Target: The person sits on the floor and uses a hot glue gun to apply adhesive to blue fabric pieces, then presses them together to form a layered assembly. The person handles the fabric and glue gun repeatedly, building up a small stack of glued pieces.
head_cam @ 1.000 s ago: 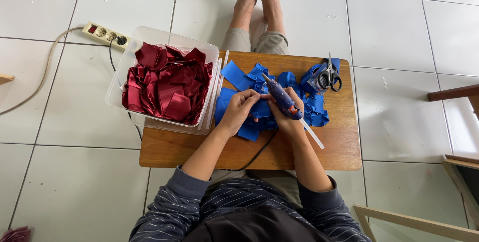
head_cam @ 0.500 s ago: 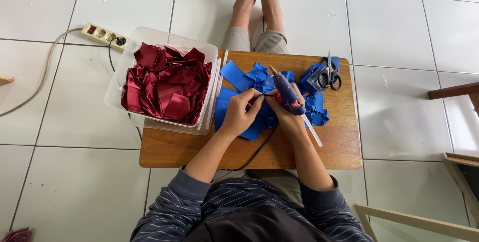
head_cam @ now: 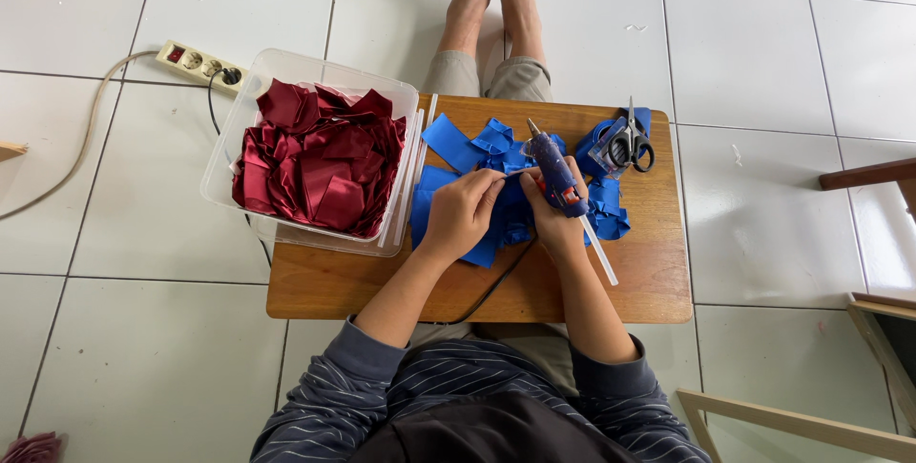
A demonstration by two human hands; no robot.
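The blue hot-glue gun (head_cam: 555, 175) with its pale glue stick poking out behind sat in the right hand (head_cam: 551, 217), fingers wrapped closed around the grip and the nozzle aimed toward the far edge of the small wooden tabletop (head_cam: 658, 277), probably so the tip stayed clear of the work until needed. The left hand (head_cam: 462, 212) rested just beside it near the middle of the tabletop, its fingers pinched closed on a folded piece of blue satin ribbon (head_cam: 509, 220), held close to the gun where glue could reach it. More cut blue ribbon pieces (head_cam: 456, 142) lay spread under and beyond both hands, within easy reach. Black-handled scissors (head_cam: 627, 144) rested toward the far right corner on a blue ribbon roll, out of the way. A clear plastic tub (head_cam: 250, 108) filled with dark red ribbon pieces (head_cam: 320, 169) overhung the left edge, beside spare glue sticks (head_cam: 410, 172). A white power strip (head_cam: 198, 63) lay on the tiled floor, cord leading back.
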